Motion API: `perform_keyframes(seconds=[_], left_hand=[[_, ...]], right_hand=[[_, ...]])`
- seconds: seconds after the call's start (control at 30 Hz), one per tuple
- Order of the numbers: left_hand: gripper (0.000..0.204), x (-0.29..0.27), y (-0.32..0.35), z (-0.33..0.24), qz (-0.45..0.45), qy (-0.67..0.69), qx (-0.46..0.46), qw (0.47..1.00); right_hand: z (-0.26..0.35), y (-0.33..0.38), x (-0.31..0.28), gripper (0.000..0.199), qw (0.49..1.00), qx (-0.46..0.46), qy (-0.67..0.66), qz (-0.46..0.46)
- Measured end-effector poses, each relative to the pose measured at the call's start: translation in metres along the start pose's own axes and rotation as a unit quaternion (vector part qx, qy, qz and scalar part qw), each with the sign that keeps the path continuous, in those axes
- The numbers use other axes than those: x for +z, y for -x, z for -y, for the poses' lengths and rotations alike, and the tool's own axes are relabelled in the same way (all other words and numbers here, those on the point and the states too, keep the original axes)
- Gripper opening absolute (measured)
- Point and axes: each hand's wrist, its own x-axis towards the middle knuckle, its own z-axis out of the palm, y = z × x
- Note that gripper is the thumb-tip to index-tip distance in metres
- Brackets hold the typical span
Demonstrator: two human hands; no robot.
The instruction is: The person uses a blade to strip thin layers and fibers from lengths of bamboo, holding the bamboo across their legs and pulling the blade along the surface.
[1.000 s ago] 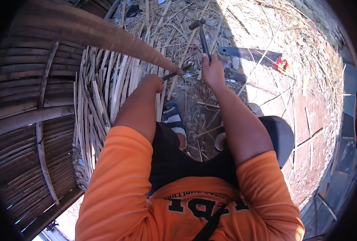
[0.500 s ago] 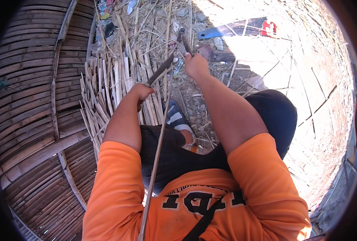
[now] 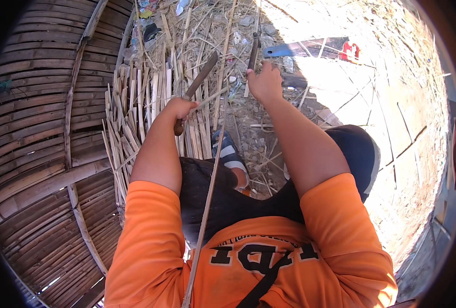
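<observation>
My left hand [image 3: 179, 110] is closed round the handle of a large knife [image 3: 202, 74], its dark blade pointing up and away to the right. The wooden handle's end shows below my fist. A short pale slat [image 3: 212, 97] sticks out beside that hand; whether I touch it cannot be told. My right hand [image 3: 266, 84] has its fingers apart, close to the near end of a dark hammer-like tool [image 3: 254, 50] lying on the littered ground. A long thin bamboo strip [image 3: 207, 200] runs from the lower edge up past my legs to the far ground.
Many split bamboo slats [image 3: 156, 97] lie in a pile by my left arm. A bamboo slat wall or platform [image 3: 38, 102] fills the left side. A blue handsaw [image 3: 289, 50] with a red handle lies at the far right, near a wooden block [image 3: 294, 81]. My sandalled foot [image 3: 230, 151] is below.
My right hand has opened off the tool's handle and shifted slightly right. The knife, earlier near the tool, has swung away to the left and points more upward.
</observation>
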Motion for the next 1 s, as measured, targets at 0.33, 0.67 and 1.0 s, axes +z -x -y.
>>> perform_keyframes(seconds=[0.33,0.67,1.0], left_hand=[[0.039,-0.023,0.015,0.009,-0.003,0.116,0.011,0.993],[0.035,-0.082,0.057,0.038,-0.064,0.460,0.058,0.884],[0.028,-0.105,0.017,0.116,-0.115,0.772,0.084,0.619]], right_hand=[[0.036,0.108,0.031,0.049,0.850,0.096,-0.179,0.486],[0.149,0.080,-0.026,0.020,0.829,0.072,-0.473,0.290],[0.268,0.038,-0.107,0.035,0.886,-0.241,-0.356,-0.176]])
